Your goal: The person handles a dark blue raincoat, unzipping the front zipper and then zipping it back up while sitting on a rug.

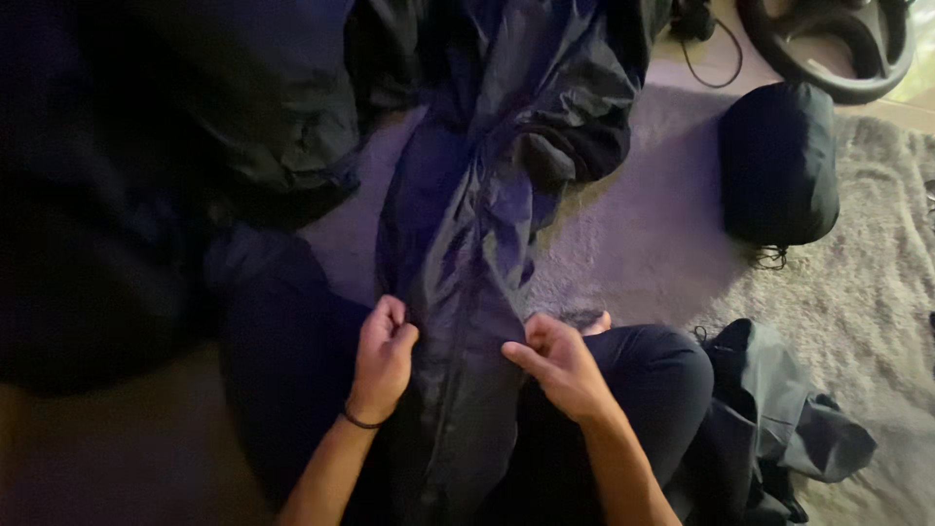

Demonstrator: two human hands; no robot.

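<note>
A long dark blue nylon garment (467, 224), folded lengthwise into a narrow strip, runs from my lap up the middle of the view. My left hand (382, 356), with a thin dark band on its wrist, pinches the strip's left edge. My right hand (555, 362) grips the right edge at the same height. Both hands rest over my legs in dark trousers (653, 375). The strip's far end disappears into a crumpled mass of black fabric (545, 107) at the top.
A grey shaggy rug (877, 321) covers the floor. On it lie a stuffed black drawstring sack (779, 161), a grey folded garment (779, 419) by my right knee, a thin cable (716, 68) and a steering wheel (838, 44). Dark bulky fabric (146, 166) fills the left.
</note>
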